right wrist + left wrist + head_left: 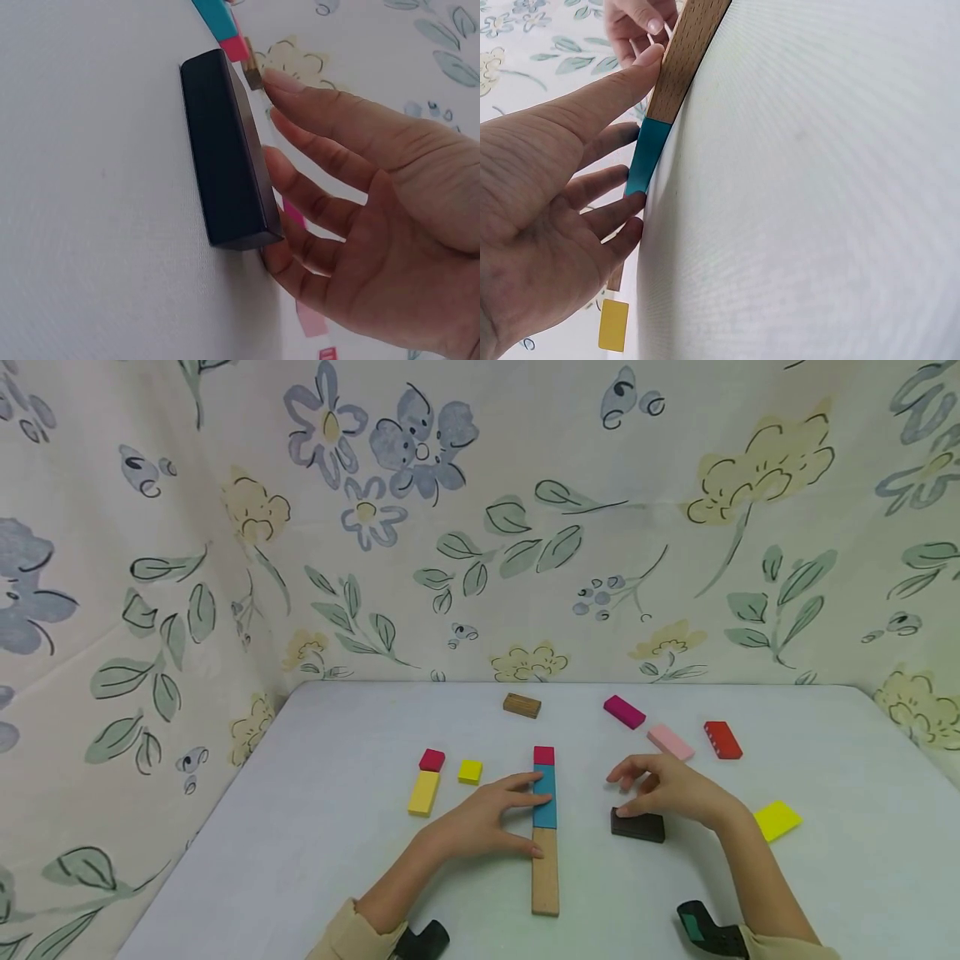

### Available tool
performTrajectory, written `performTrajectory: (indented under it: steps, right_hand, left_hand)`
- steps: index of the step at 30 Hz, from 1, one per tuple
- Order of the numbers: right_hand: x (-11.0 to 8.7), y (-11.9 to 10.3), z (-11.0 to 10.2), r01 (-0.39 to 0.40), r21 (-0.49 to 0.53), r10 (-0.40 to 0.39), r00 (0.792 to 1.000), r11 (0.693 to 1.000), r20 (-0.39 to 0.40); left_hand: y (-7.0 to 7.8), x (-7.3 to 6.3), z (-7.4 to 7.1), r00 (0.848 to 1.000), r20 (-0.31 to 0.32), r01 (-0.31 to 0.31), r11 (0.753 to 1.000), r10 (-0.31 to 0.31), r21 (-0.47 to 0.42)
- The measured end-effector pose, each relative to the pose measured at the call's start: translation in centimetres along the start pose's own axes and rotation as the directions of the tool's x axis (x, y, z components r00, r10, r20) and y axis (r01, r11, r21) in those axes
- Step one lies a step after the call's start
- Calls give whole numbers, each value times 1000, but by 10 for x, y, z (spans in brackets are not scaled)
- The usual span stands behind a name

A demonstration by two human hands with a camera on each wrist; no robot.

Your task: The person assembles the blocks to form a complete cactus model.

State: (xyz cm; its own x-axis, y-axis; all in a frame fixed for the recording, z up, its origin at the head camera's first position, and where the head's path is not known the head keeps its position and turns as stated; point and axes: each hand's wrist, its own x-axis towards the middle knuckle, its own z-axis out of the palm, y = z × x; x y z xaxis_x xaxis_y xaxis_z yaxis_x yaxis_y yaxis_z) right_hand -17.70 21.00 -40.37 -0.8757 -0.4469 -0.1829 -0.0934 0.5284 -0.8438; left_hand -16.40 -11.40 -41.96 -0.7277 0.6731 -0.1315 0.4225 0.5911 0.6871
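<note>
On the white table (247, 852), we see a row of blocks (548, 837) running from six to twelve o'clock. Our left hand (480, 818) lies at its nine o'clock side, fingers spread and grasping nothing, tips against its edge. Our right hand (675, 787) hangs between two and three o'clock, loosely bent and gripping nothing; whether it touches the black block (641, 827) below, we cannot tell. The wooden block (546, 877) forms the row's six o'clock end, the black block lies apart at three o'clock, the blue block (551, 812) sits mid-row, and the small red block (543, 756) caps twelve o'clock. We judge the step as lining up the row; next calls for a sure pinch on the black block while steadying the row.
</note>
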Motion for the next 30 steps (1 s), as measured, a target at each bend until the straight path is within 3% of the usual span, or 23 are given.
performTrajectory:
  steps: [17, 30]
  right_hand:
    - [-12, 10, -9, -15, -41, 19, 995, 999, 94]
    - [-13, 12, -11, -22, -1, 22, 991, 1000, 134]
  left_hand:
    - [1, -1, 1, 1000, -4, 1, 1000, -1, 7]
    - [-1, 0, 1, 1000, -1, 11, 1000, -11, -4]
